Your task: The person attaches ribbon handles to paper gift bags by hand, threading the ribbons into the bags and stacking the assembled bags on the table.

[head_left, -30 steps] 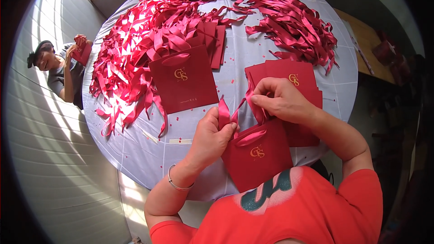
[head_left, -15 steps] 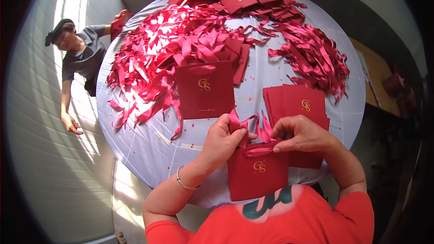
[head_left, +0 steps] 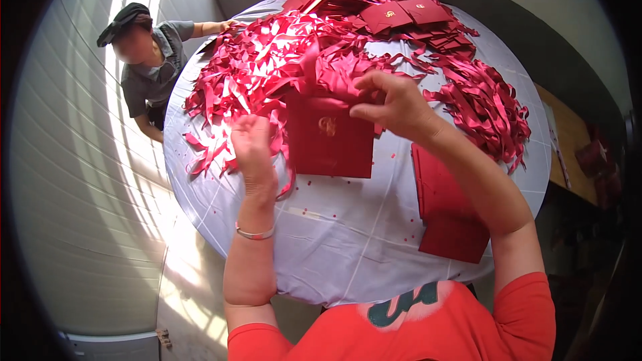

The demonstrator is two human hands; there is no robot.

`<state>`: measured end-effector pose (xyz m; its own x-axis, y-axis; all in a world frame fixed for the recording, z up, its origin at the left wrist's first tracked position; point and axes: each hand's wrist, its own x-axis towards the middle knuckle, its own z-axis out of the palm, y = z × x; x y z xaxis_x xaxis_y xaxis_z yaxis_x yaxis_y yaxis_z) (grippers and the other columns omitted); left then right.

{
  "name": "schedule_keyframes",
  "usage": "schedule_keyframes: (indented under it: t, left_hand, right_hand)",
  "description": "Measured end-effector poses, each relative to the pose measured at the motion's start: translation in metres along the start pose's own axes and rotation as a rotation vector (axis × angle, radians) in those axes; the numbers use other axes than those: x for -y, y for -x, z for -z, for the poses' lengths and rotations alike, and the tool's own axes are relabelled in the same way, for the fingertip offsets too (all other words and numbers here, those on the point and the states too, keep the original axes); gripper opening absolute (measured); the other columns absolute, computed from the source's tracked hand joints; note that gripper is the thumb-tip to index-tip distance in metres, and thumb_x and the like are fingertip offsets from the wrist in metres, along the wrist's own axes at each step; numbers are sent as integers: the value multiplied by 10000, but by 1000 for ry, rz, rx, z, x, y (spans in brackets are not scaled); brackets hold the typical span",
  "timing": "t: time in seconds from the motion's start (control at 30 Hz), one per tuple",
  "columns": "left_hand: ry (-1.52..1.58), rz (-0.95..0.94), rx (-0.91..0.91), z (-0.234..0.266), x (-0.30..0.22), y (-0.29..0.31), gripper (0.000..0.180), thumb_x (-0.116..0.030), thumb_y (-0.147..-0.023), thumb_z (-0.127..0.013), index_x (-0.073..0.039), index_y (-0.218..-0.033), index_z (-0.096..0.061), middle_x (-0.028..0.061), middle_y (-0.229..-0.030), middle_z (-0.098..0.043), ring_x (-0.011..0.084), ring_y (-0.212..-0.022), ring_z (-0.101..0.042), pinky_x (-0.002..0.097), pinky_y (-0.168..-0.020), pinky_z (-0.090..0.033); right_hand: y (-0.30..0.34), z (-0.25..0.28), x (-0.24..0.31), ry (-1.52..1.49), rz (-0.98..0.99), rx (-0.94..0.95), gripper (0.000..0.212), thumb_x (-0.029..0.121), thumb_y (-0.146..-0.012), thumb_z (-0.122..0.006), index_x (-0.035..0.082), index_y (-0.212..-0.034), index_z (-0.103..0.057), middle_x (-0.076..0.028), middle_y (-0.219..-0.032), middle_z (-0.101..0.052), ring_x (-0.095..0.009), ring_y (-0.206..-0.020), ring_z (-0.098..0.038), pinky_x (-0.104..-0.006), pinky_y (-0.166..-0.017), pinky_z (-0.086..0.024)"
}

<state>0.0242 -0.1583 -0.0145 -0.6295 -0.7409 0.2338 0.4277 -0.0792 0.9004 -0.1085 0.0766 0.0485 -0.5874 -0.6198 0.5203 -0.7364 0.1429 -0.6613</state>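
A dark red paper gift bag (head_left: 331,144) with pink-red ribbon handles and a gold emblem lies against the ribbon pile, its ribbons blurred above it. My right hand (head_left: 398,103) hovers by the bag's upper right corner, thumb and fingers apart with a gap between them. Whether the thumb touches the bag, I cannot tell. Left of the bag, my left hand (head_left: 253,147) is raised and slightly blurred, its fingers loosely bent and nothing visible in them. A stack of red bags (head_left: 455,234) rests at the table's right front, partly behind my right forearm.
The round table (head_left: 321,227) has a pale cloth with small red specks. A large heap of ribboned bags (head_left: 234,60) covers its far left; more bags (head_left: 481,100) lie at right. Another person (head_left: 150,60) in grey reaches to the table's left edge. A wooden surface (head_left: 568,147) stands right.
Both my hands have let go of the bag's ribbons and moved forward and apart. The bag has gone from the front edge onto the pile. The other person has shifted closer to the table.
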Motion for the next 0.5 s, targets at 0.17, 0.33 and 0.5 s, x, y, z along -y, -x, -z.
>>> schedule_keyframes:
  t: [0.17,0.33,0.5]
  left_hand:
    - [-155,84,196,-21,16,21,571,3,-907,-616,86,-1371,-294,246,-1392,-438,277,-1331,-459,365,-1115,-372]
    - [-274,-64,232,-13,17,27,637,16,-879,-621,94,-1403,-267,275,-1430,-365,330,-1416,-332,397,-1186,-259]
    - [-888,-605,289,-29,4,48,1056,-232,-686,-833,79,-1474,-203,309,-1467,-289,453,-1372,-304,526,-1153,-240]
  right_hand:
    - [32,19,-7,-24,-186,-78,289,112,-795,-808,2,-1025,-673,-60,-924,-657,-74,-676,-595,-241,-584,-495]
    - [70,73,9,129,-240,9,213,80,-809,-777,-2,-975,-673,-75,-883,-662,-111,-675,-584,-254,-606,-482]
    - [131,104,10,168,-312,22,202,13,-778,-766,-9,-946,-655,-62,-859,-646,-114,-671,-564,-256,-610,-470]
